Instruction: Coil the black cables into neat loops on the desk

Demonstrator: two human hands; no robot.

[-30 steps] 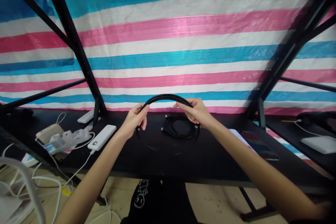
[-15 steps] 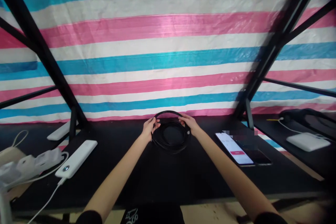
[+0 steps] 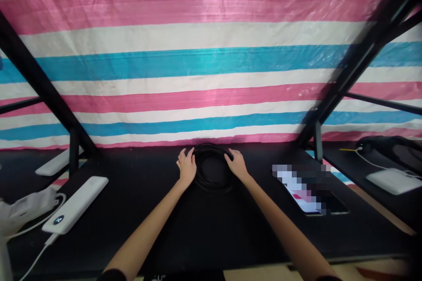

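Head view: the left hand [image 3: 187,166] is held loosely spread at the coiled black cable [image 3: 211,183]; its opposite side is met by the curved fingers of the right hand [image 3: 236,164], whose grip cannot be told. The coil is laid on the tabletop [image 3: 211,232].

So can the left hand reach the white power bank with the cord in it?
Probably yes: between the left hand and the white power bank only black tabletop shows, and the cable coil lies on the hand's other side.
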